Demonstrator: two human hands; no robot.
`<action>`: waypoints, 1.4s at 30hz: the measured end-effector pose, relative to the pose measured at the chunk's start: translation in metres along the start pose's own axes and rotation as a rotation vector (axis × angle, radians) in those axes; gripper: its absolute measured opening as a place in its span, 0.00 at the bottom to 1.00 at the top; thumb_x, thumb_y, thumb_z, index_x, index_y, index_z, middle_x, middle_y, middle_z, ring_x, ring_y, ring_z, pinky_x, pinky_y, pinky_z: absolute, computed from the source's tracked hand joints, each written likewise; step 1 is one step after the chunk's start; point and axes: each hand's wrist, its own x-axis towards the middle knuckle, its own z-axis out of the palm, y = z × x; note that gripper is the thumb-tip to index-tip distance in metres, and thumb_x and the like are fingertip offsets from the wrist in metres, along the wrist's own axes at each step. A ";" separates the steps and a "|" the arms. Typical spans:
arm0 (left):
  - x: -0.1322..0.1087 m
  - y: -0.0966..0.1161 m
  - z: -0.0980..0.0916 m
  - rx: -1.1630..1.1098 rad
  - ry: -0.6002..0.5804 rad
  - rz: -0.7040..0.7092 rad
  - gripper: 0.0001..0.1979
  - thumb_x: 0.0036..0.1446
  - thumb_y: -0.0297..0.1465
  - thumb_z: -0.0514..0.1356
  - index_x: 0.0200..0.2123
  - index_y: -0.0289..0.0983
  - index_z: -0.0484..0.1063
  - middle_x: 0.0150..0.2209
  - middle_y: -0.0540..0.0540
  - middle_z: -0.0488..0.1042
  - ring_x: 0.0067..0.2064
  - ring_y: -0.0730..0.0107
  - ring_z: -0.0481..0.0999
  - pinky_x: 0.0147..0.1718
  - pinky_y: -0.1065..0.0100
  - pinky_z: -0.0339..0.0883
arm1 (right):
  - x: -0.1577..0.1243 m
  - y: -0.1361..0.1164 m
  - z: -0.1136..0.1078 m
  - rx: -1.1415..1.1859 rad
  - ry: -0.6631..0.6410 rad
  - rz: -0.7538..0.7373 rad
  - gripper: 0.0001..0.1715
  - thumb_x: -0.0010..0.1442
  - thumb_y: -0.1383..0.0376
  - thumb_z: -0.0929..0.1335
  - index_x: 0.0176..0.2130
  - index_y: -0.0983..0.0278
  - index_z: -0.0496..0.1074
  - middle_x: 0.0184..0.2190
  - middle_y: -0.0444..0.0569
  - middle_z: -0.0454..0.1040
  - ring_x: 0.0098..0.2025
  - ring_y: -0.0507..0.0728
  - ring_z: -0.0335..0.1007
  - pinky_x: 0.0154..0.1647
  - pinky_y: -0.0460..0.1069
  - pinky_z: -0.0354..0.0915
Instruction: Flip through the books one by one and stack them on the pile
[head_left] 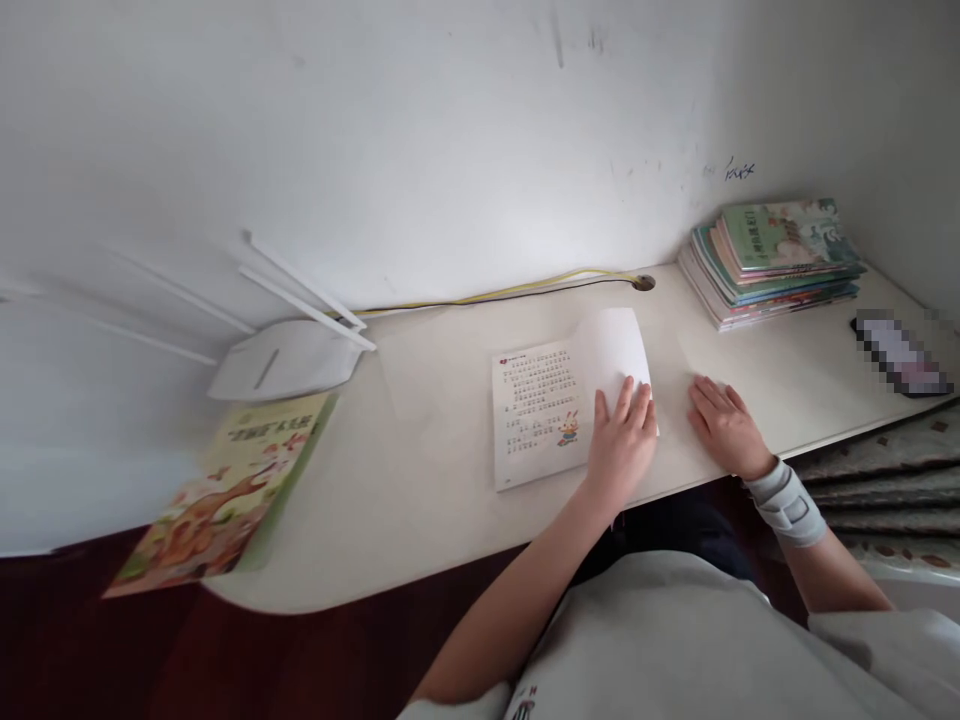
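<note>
An open book [536, 415] lies on the white desk, its left page printed with text and a small cartoon rabbit. Its right-hand page is white and looks blank, curving up a little at the top. Across the lower part of that page rests my left hand [621, 438], palm down with the fingers stretched out. My right hand [724, 425] lies flat on the bare desk [442, 430] to the right of the book, apart from it, fingers extended. A grey wrist band [789, 503] wraps my right wrist.
A stack of books [772, 262] stands at the back right, with a phone [900, 352], partly blurred out, before it. To the left are a white router [289, 358] with antennas and picture books [225, 490] overhanging the edge. Cables [480, 296] run along the wall to a hole.
</note>
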 end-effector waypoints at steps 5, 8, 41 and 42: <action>0.007 0.013 0.006 0.014 -0.058 -0.016 0.20 0.59 0.21 0.48 0.51 0.32 0.71 0.58 0.34 0.65 0.63 0.43 0.55 0.55 0.32 0.51 | -0.001 0.000 0.004 0.022 0.015 -0.002 0.25 0.66 0.63 0.55 0.58 0.67 0.63 0.58 0.58 0.65 0.60 0.61 0.59 0.59 0.59 0.54; 0.006 0.017 0.010 -0.011 -0.049 -0.042 0.20 0.59 0.21 0.48 0.52 0.33 0.70 0.59 0.35 0.64 0.64 0.44 0.54 0.56 0.32 0.49 | 0.000 -0.001 0.003 0.026 -0.006 0.004 0.25 0.66 0.63 0.55 0.58 0.67 0.63 0.58 0.58 0.64 0.61 0.61 0.58 0.59 0.59 0.53; -0.001 0.015 0.001 0.178 -0.180 -0.047 0.22 0.62 0.22 0.42 0.56 0.29 0.65 0.60 0.35 0.62 0.62 0.46 0.58 0.54 0.38 0.57 | 0.003 -0.006 -0.001 0.031 -0.074 0.054 0.25 0.64 0.59 0.59 0.55 0.69 0.66 0.59 0.60 0.63 0.62 0.63 0.56 0.61 0.61 0.51; -0.001 0.016 0.002 0.189 -0.187 -0.045 0.23 0.62 0.22 0.41 0.57 0.29 0.64 0.60 0.35 0.62 0.62 0.45 0.58 0.53 0.38 0.57 | 0.003 -0.007 -0.002 0.029 -0.078 0.056 0.25 0.64 0.59 0.59 0.55 0.69 0.66 0.59 0.60 0.63 0.62 0.63 0.56 0.61 0.61 0.52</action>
